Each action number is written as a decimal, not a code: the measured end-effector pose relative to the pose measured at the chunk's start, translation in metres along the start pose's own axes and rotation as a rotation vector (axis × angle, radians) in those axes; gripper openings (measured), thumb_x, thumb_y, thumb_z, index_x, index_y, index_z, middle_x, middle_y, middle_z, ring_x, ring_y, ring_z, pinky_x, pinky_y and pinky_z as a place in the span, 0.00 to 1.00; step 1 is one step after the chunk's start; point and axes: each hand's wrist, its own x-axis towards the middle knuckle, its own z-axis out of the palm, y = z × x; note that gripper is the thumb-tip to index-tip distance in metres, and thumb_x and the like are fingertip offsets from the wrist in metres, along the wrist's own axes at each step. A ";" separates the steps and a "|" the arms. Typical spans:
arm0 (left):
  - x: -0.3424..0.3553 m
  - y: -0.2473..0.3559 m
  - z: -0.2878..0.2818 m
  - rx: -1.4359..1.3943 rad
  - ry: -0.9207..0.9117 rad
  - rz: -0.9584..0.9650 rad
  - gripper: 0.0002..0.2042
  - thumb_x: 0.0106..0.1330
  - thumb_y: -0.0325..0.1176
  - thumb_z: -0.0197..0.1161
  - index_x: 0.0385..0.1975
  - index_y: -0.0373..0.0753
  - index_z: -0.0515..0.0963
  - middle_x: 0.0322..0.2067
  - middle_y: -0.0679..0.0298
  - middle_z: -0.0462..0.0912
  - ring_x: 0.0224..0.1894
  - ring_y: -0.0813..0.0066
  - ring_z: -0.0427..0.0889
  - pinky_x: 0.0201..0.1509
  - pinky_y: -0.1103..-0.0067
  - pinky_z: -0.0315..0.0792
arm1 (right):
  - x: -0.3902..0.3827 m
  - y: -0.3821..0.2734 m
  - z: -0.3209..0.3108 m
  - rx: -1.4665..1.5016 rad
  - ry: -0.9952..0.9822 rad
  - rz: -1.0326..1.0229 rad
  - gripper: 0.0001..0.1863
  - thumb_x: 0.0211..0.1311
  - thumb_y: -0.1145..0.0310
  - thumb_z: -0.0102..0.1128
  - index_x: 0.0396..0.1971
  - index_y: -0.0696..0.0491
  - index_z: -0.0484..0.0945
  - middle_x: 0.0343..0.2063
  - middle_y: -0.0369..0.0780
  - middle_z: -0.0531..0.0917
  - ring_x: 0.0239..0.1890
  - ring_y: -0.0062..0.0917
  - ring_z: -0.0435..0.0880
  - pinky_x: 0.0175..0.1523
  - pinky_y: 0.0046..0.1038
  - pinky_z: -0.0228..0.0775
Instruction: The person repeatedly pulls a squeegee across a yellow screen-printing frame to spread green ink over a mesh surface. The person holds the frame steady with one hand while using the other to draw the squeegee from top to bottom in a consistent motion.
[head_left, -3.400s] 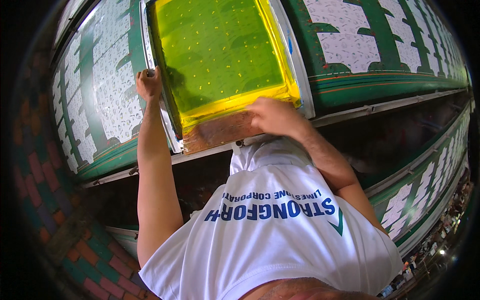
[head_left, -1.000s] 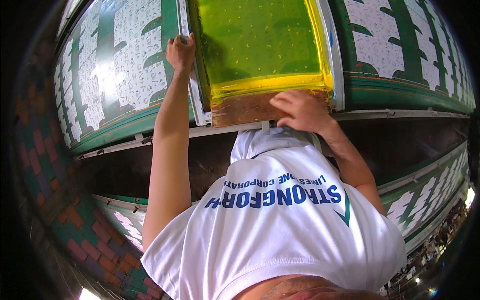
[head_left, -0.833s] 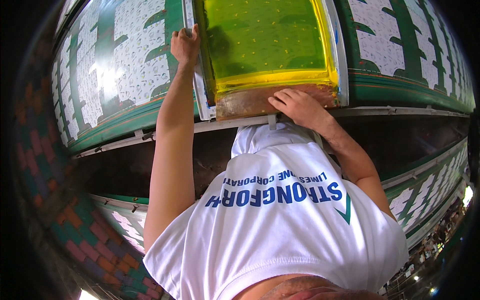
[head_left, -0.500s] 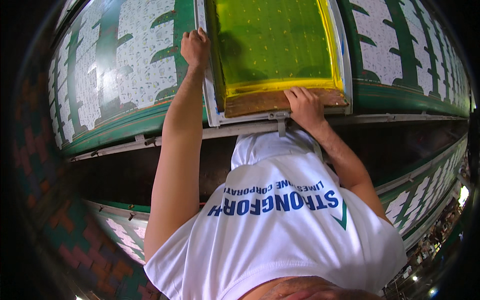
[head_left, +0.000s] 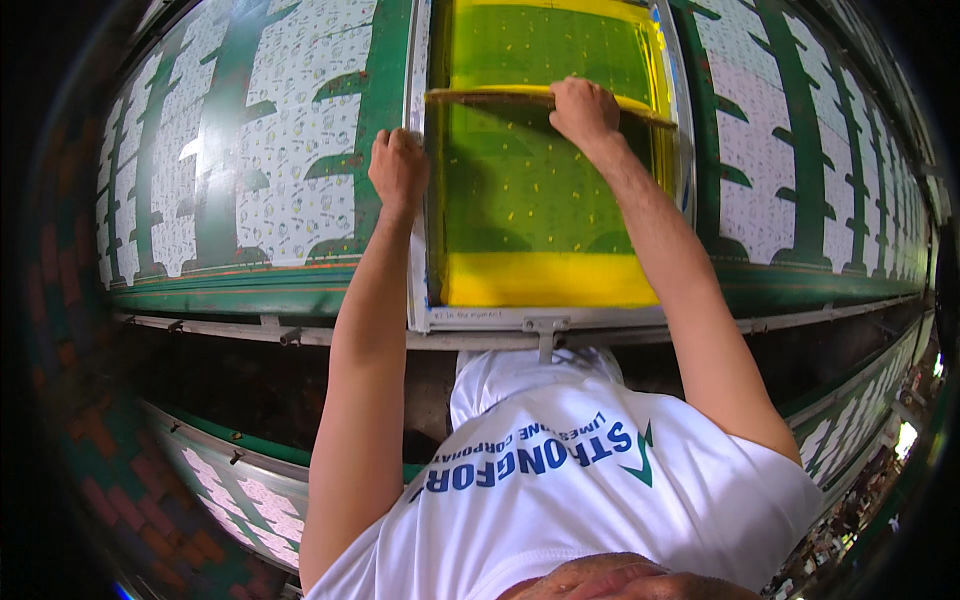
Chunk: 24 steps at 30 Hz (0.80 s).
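A screen-printing frame (head_left: 418,250) with pale metal sides lies on the green table in front of me. Its mesh (head_left: 500,210) looks yellow-green, with bright yellow ink (head_left: 550,280) along the near end. My right hand (head_left: 585,112) is closed round the top of a wooden squeegee (head_left: 480,97), which spans the mesh crosswise, tilted, a good way up from the near end. More yellow shows just beyond the blade. My left hand (head_left: 398,168) is closed at the frame's left side rail; its fingertips are partly hidden.
White printed fabric pieces (head_left: 300,150) lie on the green table (head_left: 225,200) left of the frame, and more fabric pieces (head_left: 745,150) lie to its right. A metal rail (head_left: 240,328) runs along the near edge, with a bracket (head_left: 546,335) at the frame. Another table (head_left: 240,490) stands behind me.
My right hand has pushed the squeegee from the near end up the mesh, away from me. The frame sits lower in view, and my left hand is nearer along its left rail.
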 end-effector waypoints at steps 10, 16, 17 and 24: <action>0.002 0.009 -0.002 0.074 0.019 -0.018 0.10 0.77 0.35 0.56 0.36 0.38 0.82 0.36 0.56 0.80 0.41 0.48 0.82 0.43 0.58 0.78 | 0.207 0.049 0.002 -0.057 0.173 0.004 0.11 0.56 0.70 0.63 0.37 0.56 0.90 0.39 0.53 0.90 0.46 0.48 0.91 0.49 0.48 0.84; 0.001 0.007 0.000 0.106 0.049 -0.010 0.10 0.78 0.35 0.57 0.40 0.39 0.84 0.36 0.57 0.81 0.40 0.50 0.83 0.42 0.59 0.78 | 0.160 0.052 0.020 -0.031 0.128 -0.092 0.11 0.56 0.68 0.70 0.38 0.54 0.90 0.36 0.48 0.91 0.43 0.46 0.92 0.49 0.46 0.86; 0.002 0.006 0.001 0.114 0.052 -0.013 0.10 0.78 0.35 0.57 0.40 0.40 0.84 0.36 0.57 0.81 0.40 0.50 0.83 0.42 0.59 0.78 | 0.150 0.048 0.022 -0.033 0.136 -0.067 0.09 0.54 0.69 0.71 0.35 0.54 0.90 0.35 0.47 0.91 0.42 0.45 0.92 0.48 0.46 0.87; 0.003 0.009 -0.001 0.140 0.034 -0.008 0.11 0.78 0.36 0.56 0.42 0.39 0.85 0.37 0.58 0.81 0.41 0.51 0.84 0.43 0.60 0.79 | 0.183 0.059 -0.012 0.009 0.054 -0.090 0.11 0.59 0.68 0.67 0.39 0.55 0.90 0.34 0.48 0.91 0.42 0.45 0.93 0.49 0.46 0.87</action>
